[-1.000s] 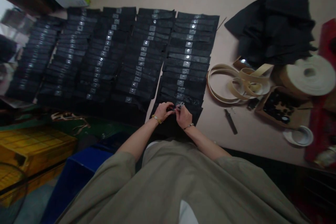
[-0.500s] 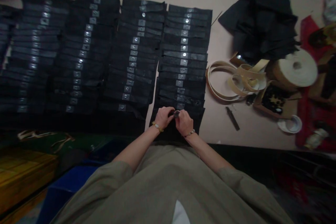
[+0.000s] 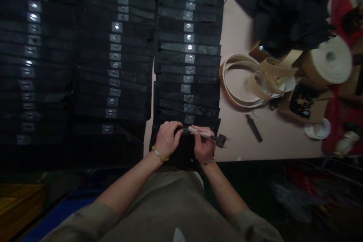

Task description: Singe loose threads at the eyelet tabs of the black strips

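Observation:
My right hand (image 3: 203, 145) is closed around a pale-handled tool (image 3: 202, 133). The tool's dark end with two prongs points right, and its rounded pale end is beside a small dark piece between my hands. My left hand (image 3: 168, 138) has its thumb and fingertips pressed together at that dark piece, which is too small to make out. Both hands rest over the front of a column of overlapping black fabric pieces (image 3: 170, 102), each with a small shiny square patch at its middle.
More black columns (image 3: 133, 94) lie left. On the right are coiled beige strips (image 3: 238, 102), a white roll (image 3: 330, 62), black cloth (image 3: 289, 7), a dark cutter (image 3: 254, 128), a cardboard box (image 3: 289, 111) and a tape roll (image 3: 317, 130).
The view has moved closer to the columns. The pale-handled tool now shows in my right hand, which has turned and moved slightly away from my left hand.

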A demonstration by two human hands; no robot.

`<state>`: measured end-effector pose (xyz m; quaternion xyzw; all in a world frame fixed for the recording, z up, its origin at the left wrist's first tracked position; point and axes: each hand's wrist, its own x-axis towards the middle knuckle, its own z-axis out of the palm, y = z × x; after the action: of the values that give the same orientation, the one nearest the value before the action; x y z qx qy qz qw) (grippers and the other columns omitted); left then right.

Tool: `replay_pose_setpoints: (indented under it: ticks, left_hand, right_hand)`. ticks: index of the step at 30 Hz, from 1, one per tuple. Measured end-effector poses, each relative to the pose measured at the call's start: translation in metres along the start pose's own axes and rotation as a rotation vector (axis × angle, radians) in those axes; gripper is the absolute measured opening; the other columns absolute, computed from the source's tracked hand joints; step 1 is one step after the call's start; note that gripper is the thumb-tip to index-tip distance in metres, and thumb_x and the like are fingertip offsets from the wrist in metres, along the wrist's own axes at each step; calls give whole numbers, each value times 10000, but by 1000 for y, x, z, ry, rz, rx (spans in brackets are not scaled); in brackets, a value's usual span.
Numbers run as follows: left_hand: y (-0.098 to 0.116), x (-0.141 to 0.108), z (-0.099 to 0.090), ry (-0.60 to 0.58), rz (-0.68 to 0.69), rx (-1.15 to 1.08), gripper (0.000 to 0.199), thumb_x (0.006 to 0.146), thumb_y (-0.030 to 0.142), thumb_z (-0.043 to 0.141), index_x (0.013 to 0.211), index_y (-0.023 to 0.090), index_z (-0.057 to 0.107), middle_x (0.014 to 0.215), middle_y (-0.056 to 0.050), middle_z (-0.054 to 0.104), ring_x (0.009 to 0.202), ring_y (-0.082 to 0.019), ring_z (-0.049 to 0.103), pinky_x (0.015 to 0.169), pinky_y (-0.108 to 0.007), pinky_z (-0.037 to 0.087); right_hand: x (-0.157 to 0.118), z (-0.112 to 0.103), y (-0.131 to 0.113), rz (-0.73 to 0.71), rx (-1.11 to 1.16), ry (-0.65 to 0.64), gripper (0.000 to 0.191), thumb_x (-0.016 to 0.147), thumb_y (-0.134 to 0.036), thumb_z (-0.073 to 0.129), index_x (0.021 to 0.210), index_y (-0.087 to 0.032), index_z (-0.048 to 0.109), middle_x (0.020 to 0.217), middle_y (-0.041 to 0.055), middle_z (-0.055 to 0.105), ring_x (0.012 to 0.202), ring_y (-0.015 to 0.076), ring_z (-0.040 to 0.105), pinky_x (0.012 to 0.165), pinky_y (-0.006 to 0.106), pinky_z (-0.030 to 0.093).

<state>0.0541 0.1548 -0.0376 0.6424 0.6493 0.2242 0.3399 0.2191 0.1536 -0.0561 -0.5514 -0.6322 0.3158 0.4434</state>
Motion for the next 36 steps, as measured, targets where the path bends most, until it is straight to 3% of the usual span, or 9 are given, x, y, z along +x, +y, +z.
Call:
replay_pose_setpoints:
  ticks: [4, 10, 16, 21, 25, 30, 33, 36]
  left_hand:
    - [10, 23, 8, 41, 65, 137, 192, 962, 330, 569, 1055, 246, 715, 945, -52, 717, 918, -224, 593, 818, -380, 405]
    - [2, 36, 20, 84, 57, 117, 171, 942, 353, 614, 990, 266, 753, 876, -30, 716, 883, -205, 586, 800, -367, 376]
    - [3, 37, 18, 68, 31, 107, 148, 929, 338, 635, 975, 250, 745, 873, -29, 721, 873, -208, 588, 772, -369, 368]
    - [3, 39, 17, 42, -6, 75, 107, 926, 277, 626, 984, 246, 711, 901, -30, 725, 902, -219, 601, 779, -378, 377]
    - [3, 41, 14, 44, -70, 9, 124, 902, 274, 660, 1020, 240, 646, 933, -18, 724, 892, -210, 615, 788, -364, 397]
    - [0, 40, 12, -6, -48, 2, 149, 912, 227, 597, 1060, 227, 608, 988, -41, 716, 926, -227, 614, 788, -365, 399]
    - [-2, 39, 13, -8, -22, 25, 149, 906, 190, 575, 1049, 222, 603, 1012, -47, 708, 934, -236, 608, 780, -371, 395]
    - [-1, 39, 13, -18, -21, 36, 121, 909, 208, 591, 1028, 225, 603, 988, -46, 707, 934, -241, 610, 779, -376, 395]
  right_hand:
    - [28, -9, 18, -26, 53, -52, 106, 938, -224, 575, 1037, -238, 540, 964, 59, 701, 909, 210, 713, 822, 435, 595]
    - [42, -9, 32, -6, -22, -116, 59, 948, -255, 563, 999, -232, 543, 934, 56, 697, 894, 207, 708, 816, 425, 591]
    - [43, -5, 22, -94, -25, -124, 130, 927, -163, 583, 1032, -238, 574, 958, 43, 699, 899, 191, 702, 807, 384, 580]
    - [54, 1, 8, -171, -318, -291, 106, 929, -186, 554, 1008, -229, 609, 924, 68, 693, 853, 206, 664, 751, 350, 546]
    - [62, 0, -1, -168, -372, -286, 96, 949, -189, 524, 1018, -224, 582, 935, 69, 665, 874, 201, 638, 765, 330, 532]
    - [65, 4, -17, -238, -593, -464, 148, 988, -246, 448, 1054, -246, 581, 901, 63, 605, 833, 205, 550, 550, 272, 427]
    - [67, 7, -19, -254, -706, -440, 180, 1005, -255, 393, 1031, -238, 570, 851, 72, 568, 803, 221, 510, 482, 288, 347]
    - [67, 6, -15, -252, -681, -418, 176, 1005, -255, 387, 1034, -227, 558, 840, 73, 557, 795, 220, 512, 529, 300, 377]
